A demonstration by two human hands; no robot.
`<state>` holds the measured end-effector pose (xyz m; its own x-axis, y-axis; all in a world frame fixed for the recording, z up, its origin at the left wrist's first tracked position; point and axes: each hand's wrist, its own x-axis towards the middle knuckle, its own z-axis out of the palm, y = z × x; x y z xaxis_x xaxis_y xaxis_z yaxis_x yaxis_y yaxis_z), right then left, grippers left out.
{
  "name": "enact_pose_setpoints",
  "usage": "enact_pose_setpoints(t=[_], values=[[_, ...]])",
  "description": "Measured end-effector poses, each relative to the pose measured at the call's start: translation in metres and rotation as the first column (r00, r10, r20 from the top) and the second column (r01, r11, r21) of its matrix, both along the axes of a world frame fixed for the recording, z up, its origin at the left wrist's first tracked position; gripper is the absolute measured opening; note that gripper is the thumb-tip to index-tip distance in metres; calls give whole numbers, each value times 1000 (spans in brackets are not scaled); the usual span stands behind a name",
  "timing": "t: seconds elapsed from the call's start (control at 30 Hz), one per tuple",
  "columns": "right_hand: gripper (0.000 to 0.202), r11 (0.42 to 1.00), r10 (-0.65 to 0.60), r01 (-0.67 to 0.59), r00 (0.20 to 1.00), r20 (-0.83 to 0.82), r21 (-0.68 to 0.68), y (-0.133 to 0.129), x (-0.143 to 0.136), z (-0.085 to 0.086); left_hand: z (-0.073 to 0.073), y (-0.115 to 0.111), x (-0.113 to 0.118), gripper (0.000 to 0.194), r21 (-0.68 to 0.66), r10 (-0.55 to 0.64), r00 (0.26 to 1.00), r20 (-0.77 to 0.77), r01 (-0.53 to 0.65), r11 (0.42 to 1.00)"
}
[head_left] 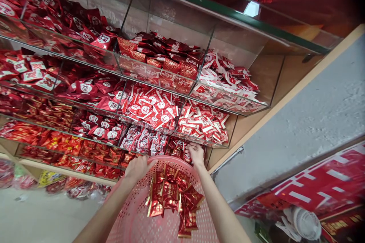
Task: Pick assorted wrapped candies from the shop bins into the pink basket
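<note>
A pink perforated plastic basket (129, 212) is tilted below the shelves, with my left hand (138, 169) closed round its far rim. Several shiny red and gold candy packets (171, 190) lie inside it. Beyond the rim, my right hand (196, 153) reaches into a low compartment of dark red wrapped candies (178, 147). Its fingers are bent in among the wrappers; whether they hold one I cannot make out.
Clear-walled shelf bins (159, 64) full of red packets rise in tiers above my hands. A grey wall (313, 114) stands on the right, with a white fan (306, 223) below. Bagged goods (54, 182) lie on the floor at left.
</note>
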<state>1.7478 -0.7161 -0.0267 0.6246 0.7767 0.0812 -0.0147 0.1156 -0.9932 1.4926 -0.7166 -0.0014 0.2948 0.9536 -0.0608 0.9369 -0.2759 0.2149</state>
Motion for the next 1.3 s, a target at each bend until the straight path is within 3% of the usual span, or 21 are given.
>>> enact_pose_setpoints(t=[0.13, 0.23, 0.37, 0.47, 0.7, 0.83, 1.0, 1.13, 1.3], values=[[27, 997, 67, -55, 972, 227, -59, 4, -8, -2, -2, 1, -1, 63, 22, -31, 1000, -3, 31, 999], [20, 980, 188, -154, 924, 332, -125, 5, -14, -5, -3, 2, -2, 62, 37, -32, 999, 1, 32, 999], [16, 921, 378, -301, 844, 381, -248, 7, -19, -10, -4, 3, -1, 61, 39, -22, 1000, 7, 22, 999], [12, 892, 434, -333, 819, 375, -305, 10, -18, -11, -3, 3, -1, 60, 39, -16, 1000, 8, 15, 999], [16, 937, 317, -268, 924, 216, -226, 15, -10, 4, 2, 1, 0, 60, 3, -1, 1000, 15, 1, 1000], [18, 986, 110, -109, 994, 3, -129, 15, 8, 10, 1, 1, 0, 59, 26, -10, 1000, -3, 10, 1000], [19, 998, -49, 43, 988, -149, -41, 12, 20, 9, -2, 3, 0, 58, 55, -27, 999, -21, 28, 998], [23, 995, 8, -16, 997, -75, -102, 10, 2, 2, -4, 4, -1, 59, 58, -39, 999, -19, 40, 998], [28, 947, 174, -103, 960, 218, -305, 19, -23, -4, -7, 4, 0, 60, 77, -37, 999, -36, 40, 996]])
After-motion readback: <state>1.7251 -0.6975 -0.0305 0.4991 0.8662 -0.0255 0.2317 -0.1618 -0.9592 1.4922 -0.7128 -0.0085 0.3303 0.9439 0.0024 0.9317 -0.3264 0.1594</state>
